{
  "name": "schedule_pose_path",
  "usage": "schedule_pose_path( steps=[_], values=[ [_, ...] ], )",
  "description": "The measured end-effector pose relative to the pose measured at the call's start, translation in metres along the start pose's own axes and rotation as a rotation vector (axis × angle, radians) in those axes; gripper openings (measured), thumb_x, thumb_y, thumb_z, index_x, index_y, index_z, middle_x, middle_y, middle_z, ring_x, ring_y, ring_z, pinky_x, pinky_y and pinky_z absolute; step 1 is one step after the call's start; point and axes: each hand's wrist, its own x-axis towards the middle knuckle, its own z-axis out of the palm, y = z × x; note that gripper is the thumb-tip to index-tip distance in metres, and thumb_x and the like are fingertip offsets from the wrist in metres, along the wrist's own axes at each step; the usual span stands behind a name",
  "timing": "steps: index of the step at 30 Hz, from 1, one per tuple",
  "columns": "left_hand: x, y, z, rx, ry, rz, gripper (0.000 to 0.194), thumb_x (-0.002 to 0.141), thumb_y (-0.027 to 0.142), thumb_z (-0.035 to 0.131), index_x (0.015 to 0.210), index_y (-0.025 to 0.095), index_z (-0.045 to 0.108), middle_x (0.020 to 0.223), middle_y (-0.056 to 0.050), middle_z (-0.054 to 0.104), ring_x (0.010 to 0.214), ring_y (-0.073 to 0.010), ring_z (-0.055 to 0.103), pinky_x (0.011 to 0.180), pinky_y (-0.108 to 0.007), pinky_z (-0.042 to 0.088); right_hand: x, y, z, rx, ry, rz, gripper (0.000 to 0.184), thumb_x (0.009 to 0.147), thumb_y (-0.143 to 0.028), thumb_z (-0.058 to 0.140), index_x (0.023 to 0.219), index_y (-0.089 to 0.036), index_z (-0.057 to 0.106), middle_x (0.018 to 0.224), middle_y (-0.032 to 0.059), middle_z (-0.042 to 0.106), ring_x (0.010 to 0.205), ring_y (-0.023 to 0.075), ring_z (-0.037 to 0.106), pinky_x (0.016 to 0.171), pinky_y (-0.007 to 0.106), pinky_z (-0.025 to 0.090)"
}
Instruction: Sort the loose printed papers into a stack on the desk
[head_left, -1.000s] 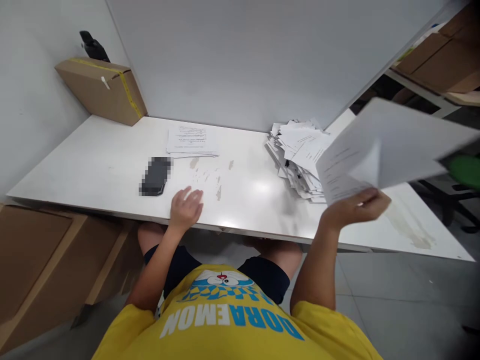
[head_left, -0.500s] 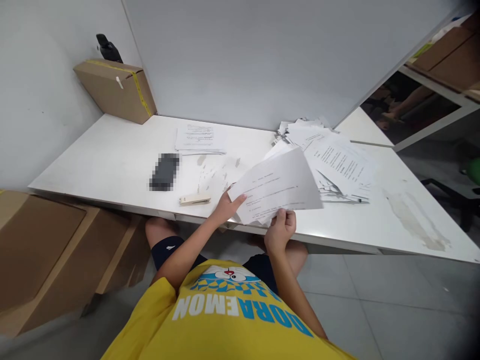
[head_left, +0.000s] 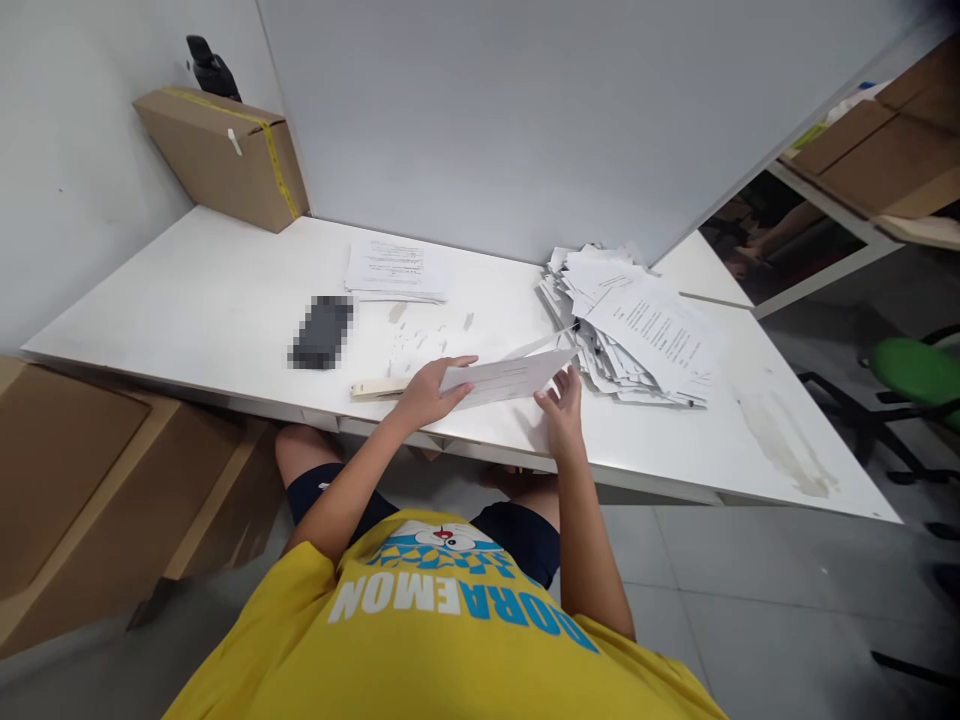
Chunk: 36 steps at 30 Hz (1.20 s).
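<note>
My left hand (head_left: 429, 395) grips the left end of a few printed paper sheets (head_left: 506, 378), its thumb on the near side and fingers behind. The sheets are raised on edge above the near part of the desk, tilted so their print shows at a shallow angle. At their lower right edge is my right hand (head_left: 562, 410), fingers apart and slightly curled; whether it touches the paper is hard to tell. A cream stapler (head_left: 375, 388) lies beside my left hand, which partly covers it. Right of the sheets rises a messy pile of printed papers (head_left: 649, 325).
A neater stack of printed sheets (head_left: 394, 270) lies toward the back of the white desk (head_left: 187, 300). Left of centre is a pixelated dark object (head_left: 321, 332). A cardboard box (head_left: 225, 160) and a black bottle (head_left: 212, 70) stand at the back left; a green stool (head_left: 915, 375) is at right.
The held sheets have gone from lying broad toward me to standing nearly edge-on. My right hand has let go of their lower edge and moved up to their right side. The view has shifted slightly.
</note>
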Motion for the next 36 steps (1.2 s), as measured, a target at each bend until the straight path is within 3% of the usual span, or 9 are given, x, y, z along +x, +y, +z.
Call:
schedule_pose_path(
  steps=[3,6,9,12,19,24,28,33,36],
  values=[
    [-0.005,-0.011,0.009,-0.021,0.022,0.037,0.047,0.097,0.05,0.051,0.138,0.028,0.055,0.133,-0.009,0.065,0.123,-0.0246,0.061,0.099,-0.038,0.053,0.007,0.002,0.008,0.096,-0.019,-0.001,0.084,0.066,-0.045,0.075,0.142,-0.029,0.043,0.148,0.0105,0.046,0.14,0.0265,0.041,0.115,0.048,0.031],
    [-0.007,-0.021,0.018,-0.103,0.059,0.088,0.048,0.097,0.051,0.052,0.138,0.026,0.054,0.126,-0.01,0.068,0.119,-0.0234,0.064,0.099,-0.038,0.053,0.01,-0.002,0.011,0.181,-0.054,0.024,0.059,0.068,-0.041,0.072,0.123,-0.026,0.057,0.125,0.008,0.061,0.12,0.0237,0.055,0.105,0.042,0.04],
    [-0.007,-0.02,0.021,-0.181,0.043,-0.008,0.051,0.095,0.057,0.051,0.132,0.023,0.06,0.127,-0.012,0.068,0.116,-0.026,0.066,0.094,-0.039,0.056,0.011,-0.008,0.009,0.171,0.013,0.012,0.042,0.068,-0.038,0.071,0.107,-0.024,0.061,0.102,0.0034,0.064,0.102,0.0207,0.058,0.095,0.037,0.044],
    [-0.006,-0.011,0.019,-0.221,0.059,-0.103,0.055,0.094,0.062,0.049,0.125,0.019,0.066,0.123,-0.012,0.07,0.112,-0.0292,0.067,0.092,-0.04,0.057,0.012,-0.016,0.003,0.133,0.063,-0.107,0.033,0.067,-0.035,0.068,0.097,-0.024,0.06,0.098,0.0017,0.06,0.099,0.0194,0.056,0.092,0.035,0.044],
    [-0.006,-0.009,0.023,-0.28,0.121,-0.096,0.059,0.09,0.065,0.054,0.124,0.019,0.066,0.122,-0.012,0.071,0.111,-0.0282,0.067,0.095,-0.04,0.055,0.001,-0.017,-0.001,0.16,0.106,-0.118,0.036,0.061,-0.031,0.064,0.095,-0.027,0.052,0.087,-0.001,0.056,0.085,0.0177,0.055,0.081,0.032,0.046],
    [-0.014,-0.021,0.035,-0.272,0.173,-0.17,0.059,0.09,0.067,0.052,0.118,0.017,0.068,0.119,-0.013,0.073,0.114,-0.0294,0.066,0.1,-0.044,0.053,-0.016,-0.011,0.01,0.129,0.028,-0.022,0.034,0.068,-0.039,0.066,0.098,-0.026,0.06,0.094,0.0023,0.065,0.097,0.0222,0.06,0.092,0.038,0.047],
    [-0.023,-0.01,0.03,-0.24,0.2,-0.184,0.058,0.089,0.066,0.054,0.116,0.017,0.069,0.12,-0.012,0.073,0.113,-0.0303,0.067,0.1,-0.044,0.053,-0.026,-0.024,-0.004,0.07,0.029,-0.061,0.031,0.074,-0.041,0.069,0.1,-0.025,0.064,0.098,0.0026,0.068,0.101,0.0227,0.061,0.094,0.037,0.046],
    [-0.057,0.0,0.022,-0.339,0.05,-0.418,0.056,0.082,0.063,0.065,0.113,0.017,0.071,0.117,-0.012,0.074,0.104,-0.0322,0.07,0.085,-0.041,0.058,-0.051,-0.041,-0.029,-0.04,-0.197,0.209,0.032,0.073,-0.04,0.075,0.098,-0.024,0.066,0.089,0.0017,0.07,0.086,0.022,0.063,0.076,0.033,0.05],
    [-0.083,-0.005,0.026,-0.504,0.052,-0.566,0.059,0.075,0.066,0.07,0.106,0.016,0.073,0.107,-0.013,0.077,0.096,-0.0311,0.071,0.08,-0.04,0.058,-0.07,-0.039,-0.028,0.013,-0.201,0.375,0.035,0.068,-0.042,0.078,0.096,-0.025,0.066,0.083,0.0013,0.072,0.079,0.0216,0.065,0.069,0.033,0.051]
  ],
)
